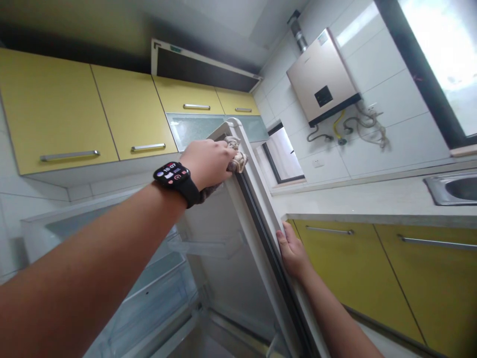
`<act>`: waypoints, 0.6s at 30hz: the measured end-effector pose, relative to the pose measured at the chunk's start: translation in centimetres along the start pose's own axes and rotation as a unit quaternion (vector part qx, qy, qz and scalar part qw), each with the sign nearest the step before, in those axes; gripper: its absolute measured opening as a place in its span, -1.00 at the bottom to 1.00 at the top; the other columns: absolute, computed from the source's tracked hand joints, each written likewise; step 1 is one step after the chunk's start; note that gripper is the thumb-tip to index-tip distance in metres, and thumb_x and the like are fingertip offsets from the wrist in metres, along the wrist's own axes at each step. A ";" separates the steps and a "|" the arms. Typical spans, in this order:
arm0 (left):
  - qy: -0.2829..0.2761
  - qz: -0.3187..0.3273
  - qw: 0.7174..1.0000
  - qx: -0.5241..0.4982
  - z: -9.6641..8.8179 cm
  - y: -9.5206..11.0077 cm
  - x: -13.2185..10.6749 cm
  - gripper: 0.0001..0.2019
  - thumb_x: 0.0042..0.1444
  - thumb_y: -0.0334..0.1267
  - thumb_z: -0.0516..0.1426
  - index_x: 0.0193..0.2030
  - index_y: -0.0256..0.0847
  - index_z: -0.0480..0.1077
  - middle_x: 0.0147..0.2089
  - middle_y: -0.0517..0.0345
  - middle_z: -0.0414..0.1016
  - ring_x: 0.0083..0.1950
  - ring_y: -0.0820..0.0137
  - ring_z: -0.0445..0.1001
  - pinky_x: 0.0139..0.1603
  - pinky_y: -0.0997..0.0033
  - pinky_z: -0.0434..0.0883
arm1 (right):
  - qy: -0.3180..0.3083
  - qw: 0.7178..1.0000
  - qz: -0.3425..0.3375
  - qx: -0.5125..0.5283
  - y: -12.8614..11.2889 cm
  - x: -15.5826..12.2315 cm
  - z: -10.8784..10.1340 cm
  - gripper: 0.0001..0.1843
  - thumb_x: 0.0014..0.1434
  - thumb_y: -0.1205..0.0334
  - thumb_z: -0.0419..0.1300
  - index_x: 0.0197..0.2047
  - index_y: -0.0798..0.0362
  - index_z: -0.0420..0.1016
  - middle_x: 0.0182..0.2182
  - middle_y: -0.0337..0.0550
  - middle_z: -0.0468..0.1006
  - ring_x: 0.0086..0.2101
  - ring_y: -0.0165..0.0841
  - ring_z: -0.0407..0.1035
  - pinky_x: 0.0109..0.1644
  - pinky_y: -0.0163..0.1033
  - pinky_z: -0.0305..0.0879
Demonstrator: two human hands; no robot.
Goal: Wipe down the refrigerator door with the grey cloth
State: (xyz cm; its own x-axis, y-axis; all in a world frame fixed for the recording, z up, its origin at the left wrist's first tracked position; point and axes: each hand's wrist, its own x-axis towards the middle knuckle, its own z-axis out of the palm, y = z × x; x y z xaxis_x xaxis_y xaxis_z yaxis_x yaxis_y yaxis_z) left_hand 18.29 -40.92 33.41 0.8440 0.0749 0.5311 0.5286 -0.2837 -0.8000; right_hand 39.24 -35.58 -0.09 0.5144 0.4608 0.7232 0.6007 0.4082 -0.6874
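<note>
My left hand [209, 161], with a black smartwatch [175, 180] on the wrist, is closed on a beige cloth [237, 154] pressed against the top inner corner of the open white fridge door [246, 209]. My right hand [292, 251] grips the outer edge of that door lower down, fingers wrapped round the edge. Empty clear shelves [208, 246] show on the door's inner side.
Yellow wall cabinets [93, 117] hang at the left, a range hood [201, 67] beyond them. A pale counter [365, 199] with a steel sink [454, 189] runs on the right over yellow base cabinets [372, 268]. A water heater [320, 79] hangs on the tiled wall.
</note>
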 end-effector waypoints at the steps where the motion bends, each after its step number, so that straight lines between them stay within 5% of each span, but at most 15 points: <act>1: -0.010 0.004 1.000 0.008 -0.2 0.7 0.0 -0.65 0.23 -0.09 0.10 0.08 -0.15 0.50 0.01 -0.03 0.57 -0.04 0.09 0.54 -0.20 0.23 0.38 | 0.001 1.000 0.003 -0.003 0.1 0.1 0.0 -0.35 0.39 -0.25 -0.15 0.34 -0.07 0.22 0.11 0.08 0.59 0.11 0.01 0.47 0.20 0.07 0.35; 6: -0.052 0.011 0.999 0.005 -0.4 4.5 -0.7 -0.74 0.24 -0.20 0.12 -0.04 -0.27 0.52 -0.03 -0.13 0.58 -0.06 0.09 0.56 -0.21 0.23 0.40 | -0.001 1.000 0.002 0.010 0.0 0.2 0.1 -0.35 0.39 -0.26 -0.15 0.33 -0.04 0.23 0.09 0.10 0.58 0.10 0.01 0.46 0.19 0.07 0.33; 12: -0.018 0.011 0.998 -0.065 2.8 8.6 -3.3 -0.62 0.31 -0.23 0.06 0.19 -0.38 0.39 -0.02 -0.21 0.55 -0.11 0.12 0.57 -0.27 0.24 0.44 | 0.009 1.000 -0.004 0.030 0.6 0.8 -0.1 -0.44 0.38 -0.24 -0.09 0.25 -0.13 0.33 0.03 0.00 0.61 0.05 0.00 0.49 0.15 0.05 0.37; 18: -0.027 0.033 0.995 -0.091 4.6 12.5 -4.5 -0.63 0.34 -0.32 0.01 0.20 -0.44 0.38 0.01 -0.35 0.53 -0.09 0.06 0.57 -0.30 0.21 0.47 | -0.009 0.993 -0.032 0.111 2.1 2.6 -0.4 -0.44 0.39 -0.24 -0.10 0.22 -0.09 0.35 0.17 -0.04 0.53 0.14 -0.09 0.43 0.28 0.04 0.31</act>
State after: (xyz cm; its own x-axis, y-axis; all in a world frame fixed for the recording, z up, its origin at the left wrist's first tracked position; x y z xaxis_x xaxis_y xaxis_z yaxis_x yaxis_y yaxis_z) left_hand 21.50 -40.40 19.74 0.8827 0.1002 0.4590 0.4506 -0.4571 -0.7668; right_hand 42.10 -33.84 0.37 0.4673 0.4415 0.7660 0.4808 0.6002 -0.6392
